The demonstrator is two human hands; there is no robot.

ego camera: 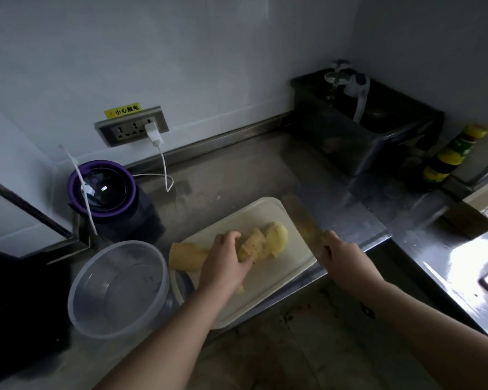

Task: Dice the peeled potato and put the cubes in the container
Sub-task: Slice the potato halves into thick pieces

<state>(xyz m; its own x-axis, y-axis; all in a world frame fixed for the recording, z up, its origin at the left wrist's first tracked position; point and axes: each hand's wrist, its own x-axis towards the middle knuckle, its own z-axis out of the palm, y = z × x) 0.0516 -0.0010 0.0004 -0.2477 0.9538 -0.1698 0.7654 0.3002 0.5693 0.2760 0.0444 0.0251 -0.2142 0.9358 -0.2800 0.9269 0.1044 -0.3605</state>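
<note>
A peeled yellow potato (268, 240), cut into thick slices, lies on a white cutting board (290, 266). My left hand (227, 258) rests on top of the slices with curled fingers and holds them down. A further potato piece (185, 256) lies at the board's left end. My right hand (337, 253) grips the handle of a cleaver (299, 218), whose blurred blade hangs above the board's right edge, apart from the potato. A clear round plastic container (119, 288) stands left of the board and holds nothing.
A purple-rimmed appliance (104, 190) stands behind the container, and a white cable (164, 170) runs to the wall socket. At the back right are a metal tub (361, 130) under a tap and a bottle (454, 156). The steel counter edge runs along the board's near side.
</note>
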